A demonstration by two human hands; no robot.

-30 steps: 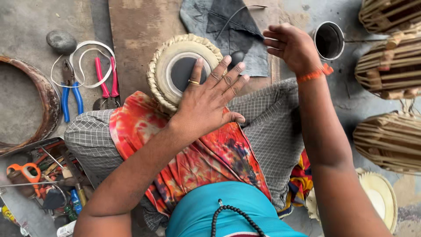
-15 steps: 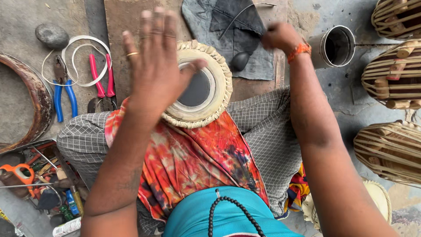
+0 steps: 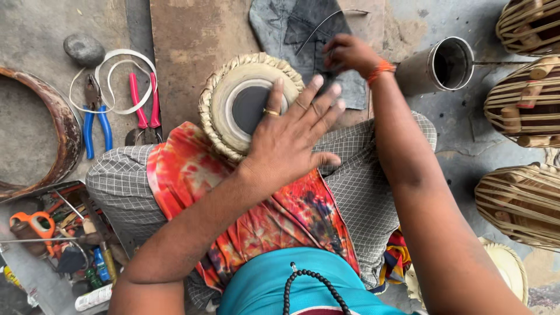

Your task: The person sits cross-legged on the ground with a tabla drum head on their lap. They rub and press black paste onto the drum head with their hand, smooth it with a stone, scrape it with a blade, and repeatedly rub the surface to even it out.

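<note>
Two hands are working: the left hand, fingers spread wide, is pressing back down on the drum in the lap, while the right hand is still pinching at the cloth beyond, grip unclear.

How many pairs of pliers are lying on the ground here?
2: the blue-handled pliers left of the drum, and the pink-handled pliers beside them, nearer the drum. The tool tray may hide more.

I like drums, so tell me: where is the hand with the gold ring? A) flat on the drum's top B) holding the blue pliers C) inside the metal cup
A: the left hand, ring on one finger, lies spread across the drum.
</note>
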